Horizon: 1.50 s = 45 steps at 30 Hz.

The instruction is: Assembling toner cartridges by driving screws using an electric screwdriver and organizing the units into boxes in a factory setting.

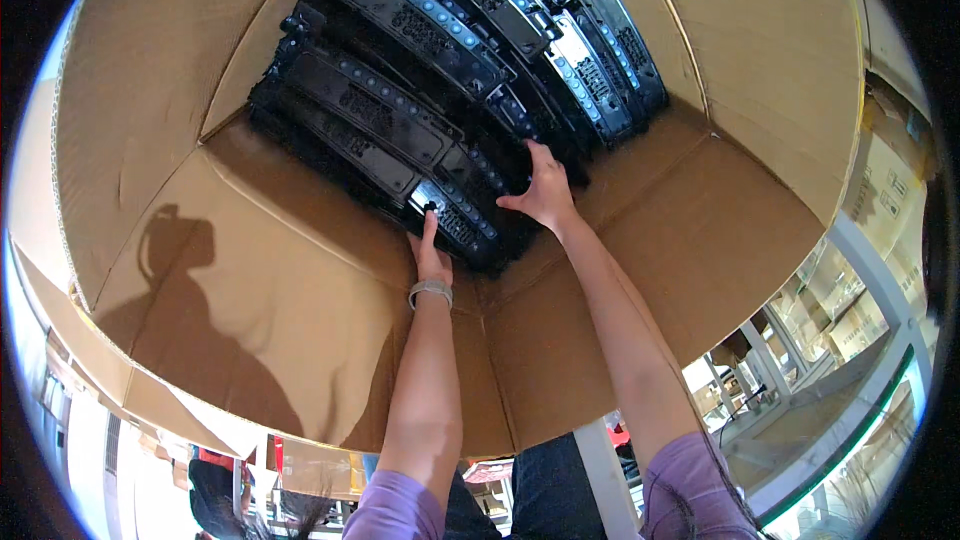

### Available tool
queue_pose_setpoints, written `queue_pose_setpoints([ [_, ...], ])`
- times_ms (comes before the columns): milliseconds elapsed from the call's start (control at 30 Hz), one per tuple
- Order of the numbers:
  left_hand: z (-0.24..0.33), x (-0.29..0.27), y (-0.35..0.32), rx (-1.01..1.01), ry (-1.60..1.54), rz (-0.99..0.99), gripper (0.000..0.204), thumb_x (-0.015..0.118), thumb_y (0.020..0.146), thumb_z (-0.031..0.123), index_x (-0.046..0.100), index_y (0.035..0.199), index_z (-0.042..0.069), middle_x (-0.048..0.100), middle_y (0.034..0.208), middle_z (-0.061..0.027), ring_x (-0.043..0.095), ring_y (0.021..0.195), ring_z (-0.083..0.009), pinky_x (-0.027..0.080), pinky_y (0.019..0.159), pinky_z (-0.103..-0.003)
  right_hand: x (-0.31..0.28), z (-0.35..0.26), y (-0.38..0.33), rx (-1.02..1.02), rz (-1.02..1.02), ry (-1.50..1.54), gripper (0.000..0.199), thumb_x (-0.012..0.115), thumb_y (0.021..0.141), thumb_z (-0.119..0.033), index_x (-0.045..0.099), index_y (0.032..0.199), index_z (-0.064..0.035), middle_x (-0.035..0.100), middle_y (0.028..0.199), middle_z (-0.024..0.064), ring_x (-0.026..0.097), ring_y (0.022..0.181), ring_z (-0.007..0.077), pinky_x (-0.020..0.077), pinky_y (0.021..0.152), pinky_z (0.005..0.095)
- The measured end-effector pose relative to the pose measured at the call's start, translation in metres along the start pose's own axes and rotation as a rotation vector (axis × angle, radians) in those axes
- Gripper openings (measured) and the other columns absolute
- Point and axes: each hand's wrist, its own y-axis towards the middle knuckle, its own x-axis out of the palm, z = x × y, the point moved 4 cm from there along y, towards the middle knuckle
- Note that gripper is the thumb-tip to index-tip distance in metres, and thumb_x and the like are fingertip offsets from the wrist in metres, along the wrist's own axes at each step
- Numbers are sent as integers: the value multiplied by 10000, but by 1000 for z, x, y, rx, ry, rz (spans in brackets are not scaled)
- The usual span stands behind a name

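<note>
Long black plastic strips (365,105) with rows of round bumps and fuzzy dark edges lie stacked in a deep cardboard box (310,310). My left hand (432,255) is at the near end of the front row. Its thumb lies on a black strip (455,220) with a shiny patch, and its fingers are mostly hidden along the strip's outer side. My right hand (545,188) reaches to the right side of the same row, thumb and forefinger spread apart. The forefinger touches or nearly touches the dark parts there; its other fingers are partly hidden.
More black strips (600,65) fill the far right of the box. Tall cardboard walls (770,30) surround both arms. Outside on the right are a pale metal frame (870,270) and several cartons (890,190). My shadow falls on the box's left wall.
</note>
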Motion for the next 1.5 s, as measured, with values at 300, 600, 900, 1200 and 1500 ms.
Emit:
queue_pose_setpoints([
  [300, -4, -16, 26, 12, -71, -25, 899, 682, 782, 456, 147, 1453, 188, 284, 1454, -56, 320, 1301, -250, 271, 1065, -423, 14, -4, 10, -75, -62, 188, 1035, 880, 461, -258, 375, 1338, -41, 476, 1254, 171, 487, 1149, 333, 401, 986, 369],
  [600, 3, -9, 18, 80, -26, -69, 807, 647, 825, 428, 183, 1441, 190, 324, 1430, -55, 353, 1281, -252, 294, 1049, -428, 5, -16, 4, -119, 6, -59, 989, 885, 412, -339, 486, 1292, -126, 421, 1293, 167, 448, 1181, 341, 402, 983, 390],
  [900, 1, -16, 22, 6, -119, -172, 806, 625, 813, 499, 204, 1436, 209, 336, 1425, -46, 362, 1276, -249, 299, 1048, -411, 16, -11, 3, -132, 1, 22, 1116, 890, 394, -349, 382, 1364, -134, 303, 1390, 200, 339, 1264, 381, 321, 1052, 415],
  [1200, -3, -2, 17, 14, -12, -45, 900, 540, 737, 709, 322, 1402, 142, 377, 1413, -27, 354, 1276, -250, 261, 1074, -420, 15, 10, 25, -46, -159, 165, 1255, 893, 393, -332, 212, 1436, -176, 349, 1354, 215, 359, 1252, 380, 325, 1050, 400],
  [1500, -8, -3, 17, -26, -60, -138, 909, 469, 744, 750, 322, 1402, 140, 347, 1432, -25, 328, 1290, -271, 238, 1083, -441, 20, 18, 36, -45, -369, 318, 1234, 876, 459, -299, 150, 1446, -158, 333, 1388, 200, 338, 1281, 346, 303, 1062, 386],
])
